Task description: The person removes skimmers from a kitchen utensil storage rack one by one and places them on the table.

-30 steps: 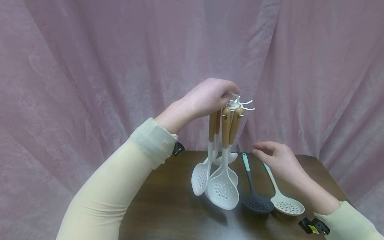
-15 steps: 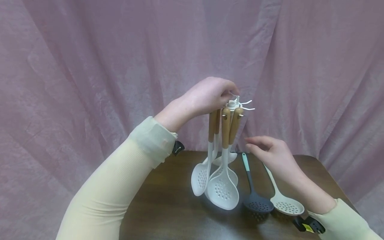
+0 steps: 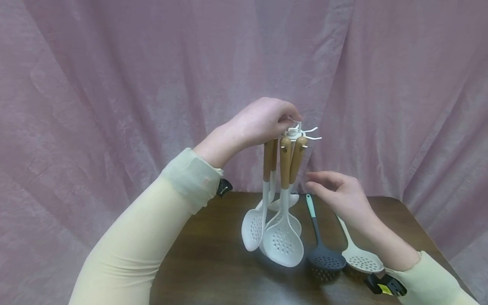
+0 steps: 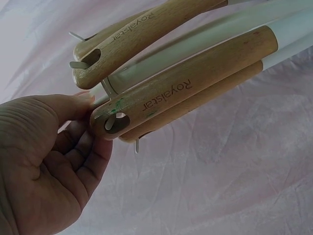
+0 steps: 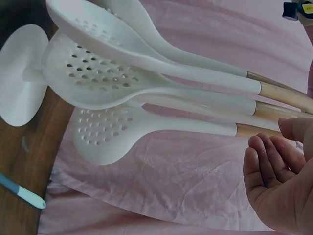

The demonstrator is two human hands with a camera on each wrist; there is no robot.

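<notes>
A white utensil stand (image 3: pixel 292 132) carries several white slotted spoons with wooden handles (image 3: pixel 286 163) hung from its top hooks. My left hand (image 3: pixel 284 123) reaches over it and grips the top of the stand. In the left wrist view its curled fingers (image 4: pixel 90 156) sit just behind the handle ends (image 4: pixel 186 93). My right hand (image 3: pixel 324 184) hovers open just right of the hanging handles and holds nothing. Its loosely bent fingers (image 5: pixel 266 161) show in the right wrist view beside the spoon bowls (image 5: pixel 102 78) and the stand's round base (image 5: pixel 19 81).
On the brown table (image 3: pixel 213 262) to the right of the stand lie a dark grey slotted spoon with a teal handle (image 3: pixel 325 259) and a pale slotted spoon (image 3: pixel 362 262). A pink curtain (image 3: pixel 114 84) hangs close behind the table.
My right hand has risen and moved left, from above the lying spoons toward the hanging handles. My left hand has stayed on the stand's top.
</notes>
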